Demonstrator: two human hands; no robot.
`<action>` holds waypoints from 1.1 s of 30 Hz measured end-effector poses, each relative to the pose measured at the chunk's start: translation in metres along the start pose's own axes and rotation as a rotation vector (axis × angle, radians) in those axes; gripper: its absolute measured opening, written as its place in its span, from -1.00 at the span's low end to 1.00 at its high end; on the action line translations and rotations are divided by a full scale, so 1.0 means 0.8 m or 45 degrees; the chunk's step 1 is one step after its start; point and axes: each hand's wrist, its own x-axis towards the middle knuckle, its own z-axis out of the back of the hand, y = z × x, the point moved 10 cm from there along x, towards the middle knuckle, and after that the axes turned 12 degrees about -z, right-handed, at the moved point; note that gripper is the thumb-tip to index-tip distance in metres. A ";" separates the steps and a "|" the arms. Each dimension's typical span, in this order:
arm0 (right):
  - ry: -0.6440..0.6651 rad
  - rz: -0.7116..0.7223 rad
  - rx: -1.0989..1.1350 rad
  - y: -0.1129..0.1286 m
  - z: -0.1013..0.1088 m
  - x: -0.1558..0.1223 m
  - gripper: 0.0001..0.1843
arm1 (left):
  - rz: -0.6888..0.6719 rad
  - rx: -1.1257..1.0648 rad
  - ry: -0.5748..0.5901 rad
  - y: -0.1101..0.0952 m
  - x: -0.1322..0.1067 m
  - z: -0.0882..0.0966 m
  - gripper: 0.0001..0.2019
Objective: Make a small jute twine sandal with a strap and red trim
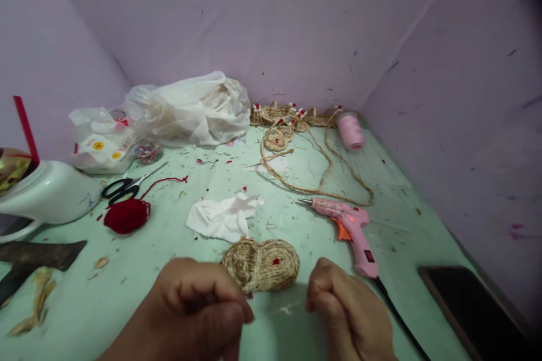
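My left hand (197, 304) is closed, thumb and index finger pinched together at the lower middle; whatever they hold is too small to make out. To its right, my right hand (345, 307) is closed too, fingers curled in. A thin translucent strand (287, 309) with a whitish bit on it stretches from the right fingertips toward the left hand. Just beyond both hands lies a small slipper-shaped piece of coiled straw rope (277, 262) with a red spot on it. A pink hot glue gun (345, 217) rests behind my right hand, its small light lit.
A crumpled white tissue (224, 217), red yarn (127, 216), black scissors (127, 187) and a white pitcher (59, 192) lie left. Woven rope pieces (277, 138), a pink thread spool (350, 131) and a plastic bag (199, 110) are at the back. A phone (470, 304) lies right.
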 end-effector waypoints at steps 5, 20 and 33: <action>-0.204 -0.259 0.067 -0.035 0.023 0.008 -0.61 | -0.261 0.093 -0.446 -0.026 0.015 0.064 -0.54; 0.409 -0.039 -0.233 -0.032 -0.055 0.024 -0.50 | -0.513 1.681 0.062 -0.034 0.045 -0.045 -0.52; 0.433 -0.131 -0.218 -0.034 -0.057 0.026 -0.57 | -0.282 1.701 0.218 -0.022 0.064 -0.044 -0.66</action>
